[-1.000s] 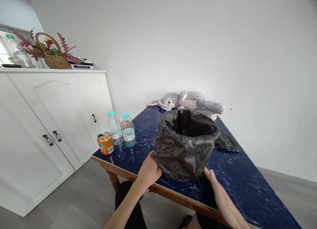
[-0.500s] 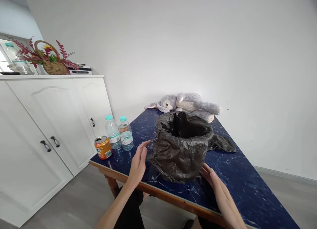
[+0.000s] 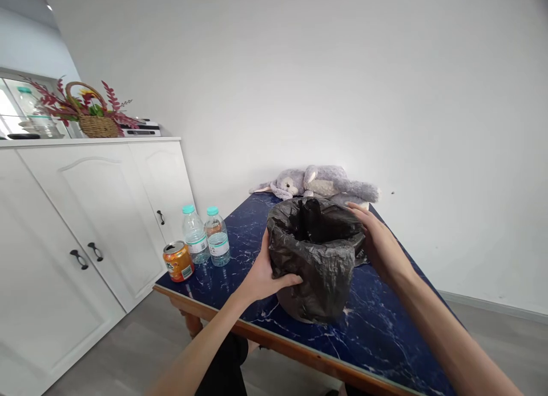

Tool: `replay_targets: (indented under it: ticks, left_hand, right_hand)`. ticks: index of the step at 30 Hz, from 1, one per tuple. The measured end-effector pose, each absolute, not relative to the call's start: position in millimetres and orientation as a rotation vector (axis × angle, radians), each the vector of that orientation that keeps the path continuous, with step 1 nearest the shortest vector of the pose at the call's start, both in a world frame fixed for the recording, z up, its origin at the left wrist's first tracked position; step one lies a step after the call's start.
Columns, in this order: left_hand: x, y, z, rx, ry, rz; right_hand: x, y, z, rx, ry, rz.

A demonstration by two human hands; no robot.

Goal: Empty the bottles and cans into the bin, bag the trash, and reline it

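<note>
A black plastic trash bag lines a round bin and hangs folded down over its outside. The bin stands upright near the front edge of the blue marble-patterned table. My left hand clasps the bag's left side, thumb across the front and fingers round the far side. On the right, my right hand lies against the bag at the rim, fingers reaching along the top edge and thumb hidden. Bunched black plastic shows inside the opening.
Two water bottles with teal caps and an orange drink can stand at the table's left. A grey plush rabbit lies along the wall behind the bin. A white cabinet bears a flower basket.
My left hand has moved right onto the bag's side. My right hand has risen from the bin's base to its rim. The bag's flared lower-left edge is now drawn in.
</note>
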State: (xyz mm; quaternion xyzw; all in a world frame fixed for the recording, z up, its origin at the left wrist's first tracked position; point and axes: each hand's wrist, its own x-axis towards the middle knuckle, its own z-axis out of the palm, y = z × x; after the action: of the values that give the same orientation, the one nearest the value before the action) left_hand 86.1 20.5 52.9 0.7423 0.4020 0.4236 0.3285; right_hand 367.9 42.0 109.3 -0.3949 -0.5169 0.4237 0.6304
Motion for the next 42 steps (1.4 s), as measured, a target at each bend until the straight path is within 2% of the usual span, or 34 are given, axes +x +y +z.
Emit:
replay_targets:
  ticks: [4, 8, 13, 20, 24, 28, 33, 38, 42]
  left_hand:
    - [76.8, 35.7, 42.3, 1.970, 1.096, 0.969]
    - [58.9, 37.0, 39.7, 2.025, 1.101, 0.853]
    - [27.2, 9.3, 66.4, 2.165, 1.156, 0.971]
    - [-23.2, -1.5, 131.6, 2.581, 1.775, 1.433]
    - [-57.4, 32.5, 149.3, 2.778, 2.008, 1.290]
    - [-74.0, 58.4, 152.6, 2.796, 2.131, 1.103]
    - [-70.2, 66.2, 150.4, 2.742, 2.064, 0.998]
    - [-52.0, 49.9, 160.8, 2.601, 1.923, 1.050]
    - [-20.5, 9.6, 195.0, 2.660, 1.806, 1.310]
  right_hand:
    - [364.6, 59.4, 135.8, -0.945, -1.172, 1.234]
    - [370.0, 64.4, 143.6, -1.042, -1.247, 1.293]
    - [379.2, 80.8, 160.5, -1.169, -1.450, 0.840]
    - [349.9, 112.8, 189.3, -1.248, -2.243, 0.338]
    - [338.3, 110.8, 192.4, -1.383, -2.407, 0.181]
    - [337.9, 107.5, 191.1, -1.459, -2.401, 0.140]
    - [336.8, 108.6, 190.4, -1.488, -2.386, 0.147]
    - [339.2, 110.6, 190.3, -1.531, -2.264, 0.245]
    - [348.5, 111.4, 186.7, -1.582, -2.089, 0.372]
